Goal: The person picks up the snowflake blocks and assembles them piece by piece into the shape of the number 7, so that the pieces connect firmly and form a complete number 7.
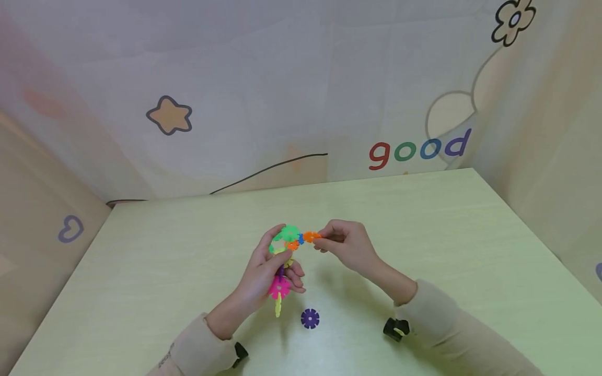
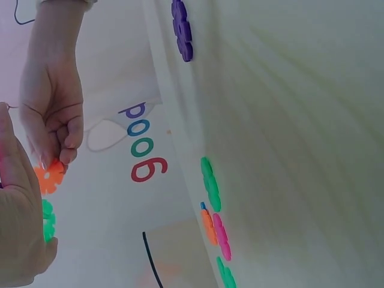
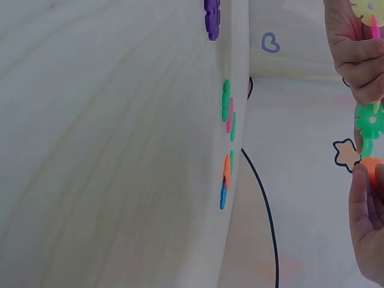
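In the head view my left hand (image 1: 261, 271) grips a chain of slotted plastic flower discs, with a pink disc (image 1: 279, 288) and a yellow disc (image 1: 278, 305) hanging below the palm. My right hand (image 1: 350, 245) pinches an orange disc (image 1: 311, 237) between thumb and fingertips. This orange disc meets a green disc (image 3: 371, 121) of the chain in the right wrist view; whether they are locked together I cannot tell. Part of the chain is hidden behind the left fingers. On the table, a purple disc (image 1: 310, 318) lies nearer me than the hands.
Several loose discs lie farther back on the table (image 1: 188, 271), among them a green disc (image 2: 210, 184), a pink disc (image 2: 222, 236) and a blue disc (image 3: 223, 195). A printed cloth (image 1: 263, 94) stands behind the table's far edge, with more cloth at both sides.
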A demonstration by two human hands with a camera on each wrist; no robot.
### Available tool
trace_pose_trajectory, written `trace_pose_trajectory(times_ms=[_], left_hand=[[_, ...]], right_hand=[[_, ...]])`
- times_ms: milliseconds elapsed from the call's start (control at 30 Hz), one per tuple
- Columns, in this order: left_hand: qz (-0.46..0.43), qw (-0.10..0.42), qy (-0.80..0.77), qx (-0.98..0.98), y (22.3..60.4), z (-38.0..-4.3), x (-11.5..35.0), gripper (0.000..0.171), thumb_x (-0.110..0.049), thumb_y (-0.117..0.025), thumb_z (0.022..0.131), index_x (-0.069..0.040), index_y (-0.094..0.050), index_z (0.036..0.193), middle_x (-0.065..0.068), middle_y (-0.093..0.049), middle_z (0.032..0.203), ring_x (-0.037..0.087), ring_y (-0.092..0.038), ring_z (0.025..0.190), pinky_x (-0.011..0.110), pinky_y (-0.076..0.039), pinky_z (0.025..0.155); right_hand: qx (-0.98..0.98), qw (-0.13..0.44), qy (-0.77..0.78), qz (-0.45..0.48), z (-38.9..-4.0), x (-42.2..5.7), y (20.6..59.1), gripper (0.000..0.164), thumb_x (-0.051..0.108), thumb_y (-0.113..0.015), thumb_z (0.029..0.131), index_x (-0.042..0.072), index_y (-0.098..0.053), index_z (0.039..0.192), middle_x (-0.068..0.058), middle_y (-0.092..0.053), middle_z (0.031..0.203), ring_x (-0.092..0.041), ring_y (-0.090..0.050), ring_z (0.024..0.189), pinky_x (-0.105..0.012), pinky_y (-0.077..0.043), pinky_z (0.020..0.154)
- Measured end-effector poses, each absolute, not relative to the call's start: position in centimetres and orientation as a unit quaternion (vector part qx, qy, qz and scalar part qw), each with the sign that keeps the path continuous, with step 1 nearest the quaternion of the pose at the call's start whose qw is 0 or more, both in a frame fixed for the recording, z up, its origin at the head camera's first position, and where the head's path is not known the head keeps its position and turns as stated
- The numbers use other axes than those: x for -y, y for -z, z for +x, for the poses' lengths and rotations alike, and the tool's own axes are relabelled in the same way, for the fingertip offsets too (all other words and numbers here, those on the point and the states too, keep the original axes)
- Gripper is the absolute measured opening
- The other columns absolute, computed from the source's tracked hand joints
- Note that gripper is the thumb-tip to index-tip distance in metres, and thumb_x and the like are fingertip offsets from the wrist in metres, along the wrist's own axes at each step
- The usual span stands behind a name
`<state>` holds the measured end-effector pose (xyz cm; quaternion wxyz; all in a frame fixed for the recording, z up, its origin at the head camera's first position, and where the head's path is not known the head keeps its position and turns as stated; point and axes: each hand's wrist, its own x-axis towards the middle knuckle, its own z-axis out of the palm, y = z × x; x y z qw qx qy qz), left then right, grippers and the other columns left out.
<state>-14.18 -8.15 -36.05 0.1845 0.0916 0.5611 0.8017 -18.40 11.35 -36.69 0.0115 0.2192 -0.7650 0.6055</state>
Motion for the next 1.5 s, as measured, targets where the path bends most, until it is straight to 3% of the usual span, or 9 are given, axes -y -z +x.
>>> trace_pose_trajectory(times_ms=[467,700,967,1233,1500], left_hand=[[0.097,0.192,-0.799,-0.562,36.0,-14.0,7.7,0.052,-0.007,-0.038,0.097,-0.016,-0.012,0.141,0.006,-0.062,0.066,0.014,-0.063,0.054,0.041,-0.054,0.060],[0.110,0.193,-0.795,-0.565,36.2,-14.0,7.8,0.053,-0.011,-0.041,0.097,-0.016,-0.012,0.142,0.007,-0.063,0.066,0.015,-0.063,0.054,0.043,-0.054,0.060],[0.128,0.183,-0.789,-0.573,36.5,-14.0,7.9,0.053,-0.014,-0.044,0.097,-0.015,-0.015,0.141,0.008,-0.063,0.066,0.016,-0.063,0.053,0.044,-0.053,0.058],[0.126,0.182,-0.790,-0.572,36.4,-14.0,8.0,0.052,-0.012,-0.043,0.097,-0.015,-0.014,0.141,0.007,-0.063,0.066,0.016,-0.063,0.054,0.042,-0.054,0.059],[0.099,0.171,-0.794,-0.575,36.5,-14.1,8.4,0.052,-0.013,-0.040,0.098,-0.017,-0.012,0.142,0.008,-0.062,0.067,0.015,-0.062,0.054,0.044,-0.053,0.061]], right_hand=[[0.756,0.051,-0.611,0.230,-18.5,-10.8,37.3,0.005,0.002,-0.067,0.081,-0.003,-0.065,0.081,-0.011,-0.067,0.076,-0.021,-0.065,0.065,-0.028,-0.054,0.065],[0.758,0.067,-0.606,0.230,-18.3,-10.5,37.4,0.005,0.002,-0.068,0.080,-0.002,-0.066,0.080,-0.012,-0.067,0.076,-0.016,-0.064,0.065,-0.027,-0.053,0.065],[0.752,0.080,-0.606,0.245,-18.0,-10.2,37.3,0.005,-0.001,-0.068,0.079,-0.006,-0.066,0.080,-0.013,-0.067,0.075,-0.029,-0.064,0.067,-0.027,-0.053,0.065],[0.761,0.077,-0.590,0.258,-18.1,-10.4,37.2,0.006,0.003,-0.069,0.079,-0.003,-0.067,0.081,-0.010,-0.067,0.074,-0.027,-0.064,0.067,-0.026,-0.053,0.064],[0.793,0.051,-0.555,0.246,-18.2,-11.1,37.2,0.015,0.007,-0.071,0.078,-0.001,-0.066,0.090,-0.008,-0.067,0.082,-0.014,-0.065,0.071,-0.024,-0.053,0.066]])
